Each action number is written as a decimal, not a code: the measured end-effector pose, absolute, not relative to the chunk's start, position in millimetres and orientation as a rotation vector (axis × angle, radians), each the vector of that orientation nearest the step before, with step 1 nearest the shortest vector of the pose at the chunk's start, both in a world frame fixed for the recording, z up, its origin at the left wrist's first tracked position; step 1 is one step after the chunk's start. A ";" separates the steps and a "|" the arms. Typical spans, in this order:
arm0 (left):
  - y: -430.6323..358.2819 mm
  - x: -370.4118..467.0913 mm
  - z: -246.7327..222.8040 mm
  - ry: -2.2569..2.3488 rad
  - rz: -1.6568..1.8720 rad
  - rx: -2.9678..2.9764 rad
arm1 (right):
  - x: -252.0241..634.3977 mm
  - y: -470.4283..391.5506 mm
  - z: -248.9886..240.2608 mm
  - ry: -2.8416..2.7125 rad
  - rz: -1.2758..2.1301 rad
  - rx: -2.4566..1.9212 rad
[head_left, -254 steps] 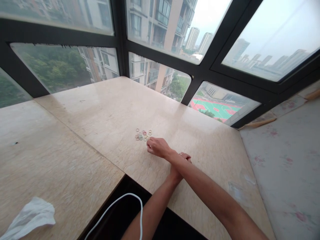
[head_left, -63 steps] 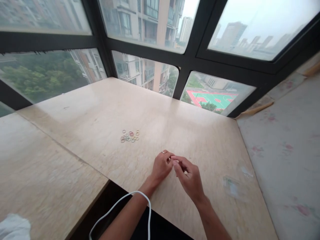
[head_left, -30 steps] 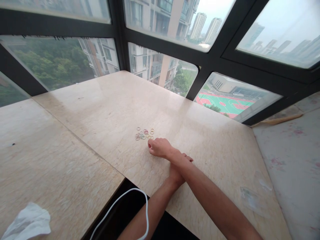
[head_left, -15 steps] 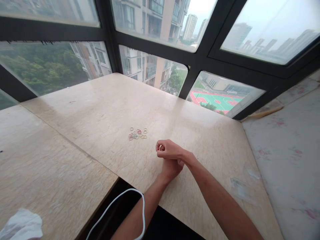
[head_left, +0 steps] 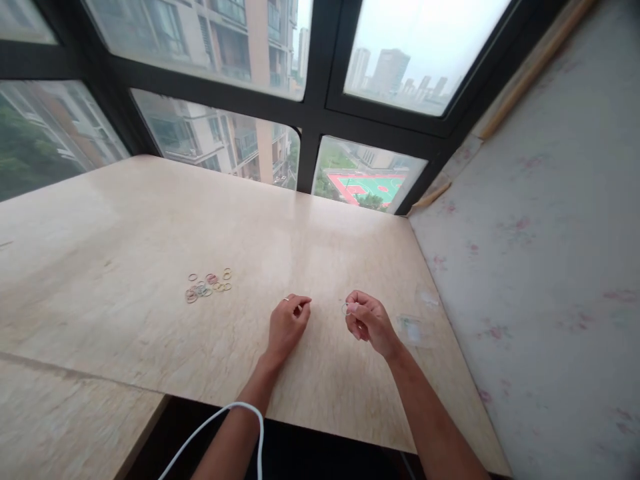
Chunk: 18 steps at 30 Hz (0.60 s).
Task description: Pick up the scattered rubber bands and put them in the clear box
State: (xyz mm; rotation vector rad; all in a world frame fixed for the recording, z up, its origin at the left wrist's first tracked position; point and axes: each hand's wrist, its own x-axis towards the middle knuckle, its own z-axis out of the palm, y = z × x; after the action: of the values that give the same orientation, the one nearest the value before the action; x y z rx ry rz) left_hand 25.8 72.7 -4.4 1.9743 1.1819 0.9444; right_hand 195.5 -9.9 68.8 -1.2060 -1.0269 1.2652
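My right hand (head_left: 367, 321) pinches a small pale ring (head_left: 345, 308) between thumb and fingertips, a little above the marble-patterned counter (head_left: 250, 240). To its left, my left hand (head_left: 289, 323) is at the counter with its fingers curled and the thumb near the index finger. A thin band (head_left: 286, 299) sits around one of its fingers; whether the fingertips hold anything is too small to tell. Farther left lies a loose cluster of small coloured rings (head_left: 213, 280), in pink, yellow and grey-green.
A clear plastic bag (head_left: 414, 331) lies right of my right hand, near the flowered wall (head_left: 520, 267). A white cable (head_left: 235, 405) loops over my left forearm. Dark-framed windows (head_left: 310, 100) border the counter's far side.
My hands have come apart from their crossed position, the right one moving to the right side with the ring. The view has turned to the right, and the coloured rings appear farther left.
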 end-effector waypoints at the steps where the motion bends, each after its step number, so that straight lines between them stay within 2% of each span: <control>1: 73.0 25.9 -4.8 1.181 0.942 1.973 | 204.2 -21.9 66.7 -0.975 1.187 -1.257; 10: 72.6 27.2 -0.8 1.218 0.894 2.006 | 271.6 -95.9 54.2 -0.685 0.383 -1.835; 18: 71.8 27.9 1.0 1.247 0.897 2.022 | 303.0 -94.5 45.8 -0.962 0.079 -2.222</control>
State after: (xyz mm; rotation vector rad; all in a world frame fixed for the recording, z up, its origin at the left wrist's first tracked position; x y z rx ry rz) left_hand 27.9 71.8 1.0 2.0224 1.2471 0.8969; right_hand 303.0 -94.5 45.8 -2.2217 -0.9623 0.0785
